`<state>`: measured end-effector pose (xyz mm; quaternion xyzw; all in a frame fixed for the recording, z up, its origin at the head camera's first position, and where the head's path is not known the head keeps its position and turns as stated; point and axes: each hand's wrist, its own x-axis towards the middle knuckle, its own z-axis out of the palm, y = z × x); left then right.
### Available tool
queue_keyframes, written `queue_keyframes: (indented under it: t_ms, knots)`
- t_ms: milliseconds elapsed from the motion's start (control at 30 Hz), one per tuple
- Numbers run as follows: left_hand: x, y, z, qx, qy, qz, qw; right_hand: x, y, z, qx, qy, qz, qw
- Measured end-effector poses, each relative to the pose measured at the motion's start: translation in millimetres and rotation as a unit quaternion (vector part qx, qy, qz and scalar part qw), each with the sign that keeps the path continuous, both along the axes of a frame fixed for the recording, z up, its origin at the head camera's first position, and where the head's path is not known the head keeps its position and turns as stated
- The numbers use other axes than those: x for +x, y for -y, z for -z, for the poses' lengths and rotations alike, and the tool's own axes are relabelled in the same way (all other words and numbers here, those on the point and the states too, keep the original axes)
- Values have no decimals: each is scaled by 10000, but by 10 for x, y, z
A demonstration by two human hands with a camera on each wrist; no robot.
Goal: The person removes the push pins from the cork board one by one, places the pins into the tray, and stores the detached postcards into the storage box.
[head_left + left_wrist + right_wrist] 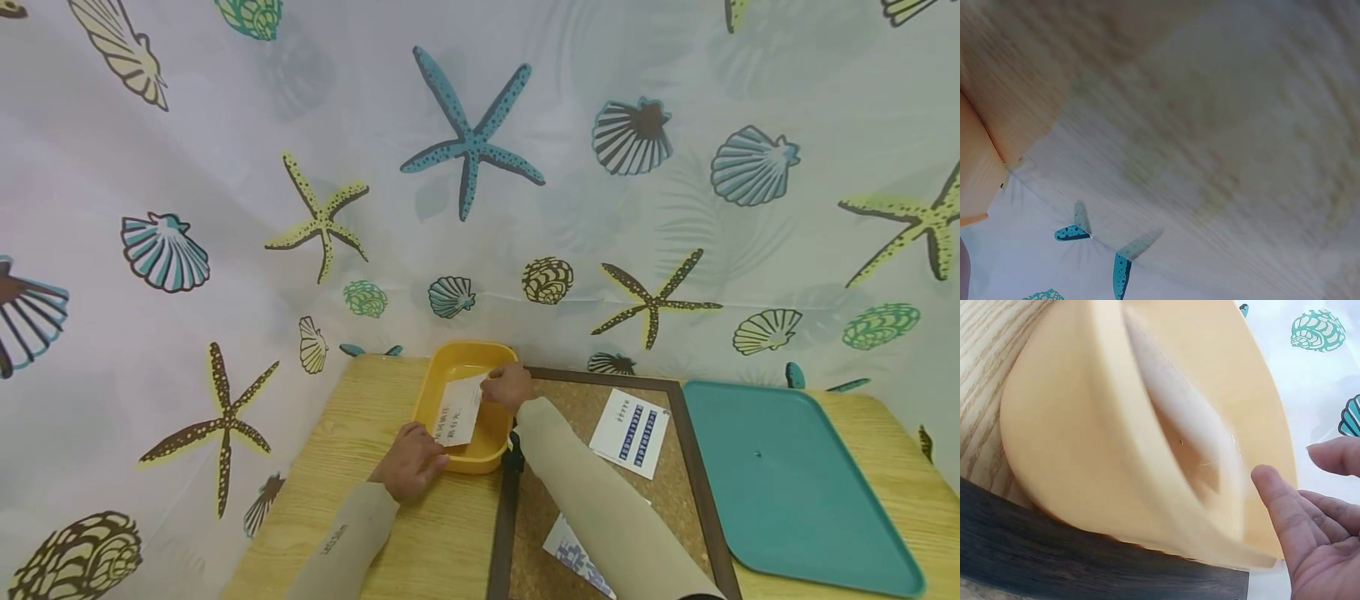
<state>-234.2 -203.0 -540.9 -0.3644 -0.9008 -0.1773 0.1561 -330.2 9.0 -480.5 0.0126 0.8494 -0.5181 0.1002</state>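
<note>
A yellow plastic basin (428, 385) stands on the wooden table, with a white card (459, 410) bearing dark printed characters tilted inside it. My left hand (411, 462) grips the basin's near left corner, its fingers curled at the rim; the left wrist view catches only a sliver of that hand. At the far right side of the basin, my right hand (508, 386) is by the card's upper corner. In the right wrist view, thumb and fingers (1271, 487) stand apart with nothing between them, and the card (1188, 406) shows blurred inside the basin.
Right of the basin lies a cork board (555, 417) with a dark frame, holding a white card with blue print (630, 433) and another card (573, 554) partly under my right sleeve. A teal tray (795, 483) sits farther right. A shell-patterned curtain (525, 242) hangs behind.
</note>
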Motion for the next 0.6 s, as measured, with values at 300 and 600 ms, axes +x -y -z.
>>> queue_keyframes:
  t_ms: [300,600]
  knots:
    - [0,-8,-5,-136,98,-101,9998,11,8,-29,16,63,42,10000]
    - [6,-11,-16,-186,81,-124,9997,-31,-10,44,105,79,39,9999]
